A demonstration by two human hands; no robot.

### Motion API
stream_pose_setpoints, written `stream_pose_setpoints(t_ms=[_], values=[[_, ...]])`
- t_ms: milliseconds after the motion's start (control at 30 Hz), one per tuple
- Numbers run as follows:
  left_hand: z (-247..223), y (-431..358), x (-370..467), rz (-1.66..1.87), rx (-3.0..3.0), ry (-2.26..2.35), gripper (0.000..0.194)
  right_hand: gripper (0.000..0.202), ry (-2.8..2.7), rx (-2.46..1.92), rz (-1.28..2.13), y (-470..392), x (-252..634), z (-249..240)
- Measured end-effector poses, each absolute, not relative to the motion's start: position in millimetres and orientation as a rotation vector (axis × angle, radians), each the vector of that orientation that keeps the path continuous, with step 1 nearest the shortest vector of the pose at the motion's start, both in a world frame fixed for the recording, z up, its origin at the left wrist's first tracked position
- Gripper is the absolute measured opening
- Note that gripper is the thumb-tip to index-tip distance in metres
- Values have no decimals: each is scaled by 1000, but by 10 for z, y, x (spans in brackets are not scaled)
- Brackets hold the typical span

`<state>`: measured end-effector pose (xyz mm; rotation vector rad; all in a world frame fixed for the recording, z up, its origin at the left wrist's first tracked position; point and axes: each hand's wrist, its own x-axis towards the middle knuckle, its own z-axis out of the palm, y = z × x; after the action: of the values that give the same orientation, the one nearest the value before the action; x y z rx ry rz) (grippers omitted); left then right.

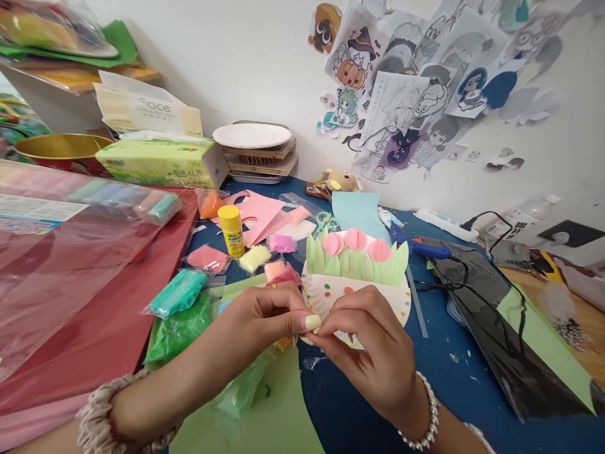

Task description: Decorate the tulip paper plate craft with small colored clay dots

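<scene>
My left hand (283, 315) and my right hand (368, 343) meet in a pinch at the middle, fingertips touching. Whatever is between the fingertips is too small or hidden to name. Just behind them lies a paper plate craft (378, 299) with coloured dots, a green paper grass strip (362, 265) and pink paper flowers (380, 250). The hands cover part of its lower half. Left of my hands lie small bags of soft clay: a teal one (177, 293), a green one (182, 331), a yellow one (255, 258) and a purple one (282, 243).
A yellow glue stick (231, 231) stands behind the clay bags. A blue glue gun (428, 250) with a cord lies right of the plate. Green scissors (326, 222), a tissue box (163, 162) and stacked paper plates (253, 135) are farther back. Green paper (265, 410) lies beneath my hands.
</scene>
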<state>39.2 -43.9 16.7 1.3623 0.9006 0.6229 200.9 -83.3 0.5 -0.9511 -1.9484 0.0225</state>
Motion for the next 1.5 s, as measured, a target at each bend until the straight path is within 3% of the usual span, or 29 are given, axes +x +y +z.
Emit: stream_pose_setpoints(t_ms=[367,1000,1167,1500], values=[[181,-436,388,548,1262,894,12,8,-1932,-928,11,-822,2028,14],[169,-433,380,702,1341,984,26,10,-1866,-1004,94,-772,2094,21],[159,-427,372,746,1303,997,26,11,-1714,-1044,335,-769,2117,9],[122,-345,350,719,1181,961,2,8,-1271,-1173,929,-705,2187,30]])
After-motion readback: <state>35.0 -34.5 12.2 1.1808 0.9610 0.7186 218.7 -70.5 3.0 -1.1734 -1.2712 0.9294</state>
